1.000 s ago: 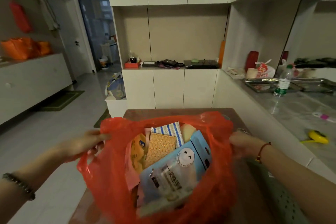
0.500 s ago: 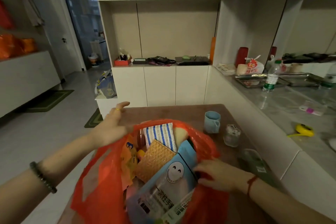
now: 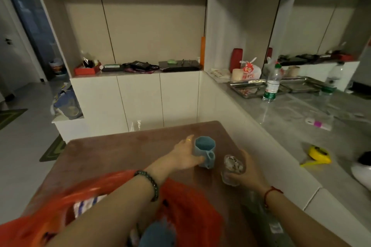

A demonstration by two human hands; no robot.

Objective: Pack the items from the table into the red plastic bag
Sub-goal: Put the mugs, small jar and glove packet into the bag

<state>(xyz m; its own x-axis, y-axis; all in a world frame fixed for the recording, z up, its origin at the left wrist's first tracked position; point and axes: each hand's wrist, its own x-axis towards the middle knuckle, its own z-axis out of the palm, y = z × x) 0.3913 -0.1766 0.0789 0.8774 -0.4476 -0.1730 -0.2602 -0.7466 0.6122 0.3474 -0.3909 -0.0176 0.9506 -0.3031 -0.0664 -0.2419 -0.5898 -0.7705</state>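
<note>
1. Our hands have left the red plastic bag (image 3: pixel 192 206), now blurred at 6 o'clock.
2. Left hand (image 3: pixel 185 156) cups the blue mug (image 3: pixel 204 151) at 12 o'clock, grip partly closed.
3. Right hand (image 3: pixel 248 172) wraps the glass jar (image 3: pixel 232 168) on the surface (image 3: pixel 120 150).

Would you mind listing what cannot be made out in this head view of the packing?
- Red plastic bag: motion-blurred, cut by the bottom edge, crossed by the left forearm; most of its contents unreadable.
- Clear jar: contents too small to identify; right hand covers its far side.
- Blue mug: left hand hides its left side; whether the hand has closed on it is unclear.
</note>
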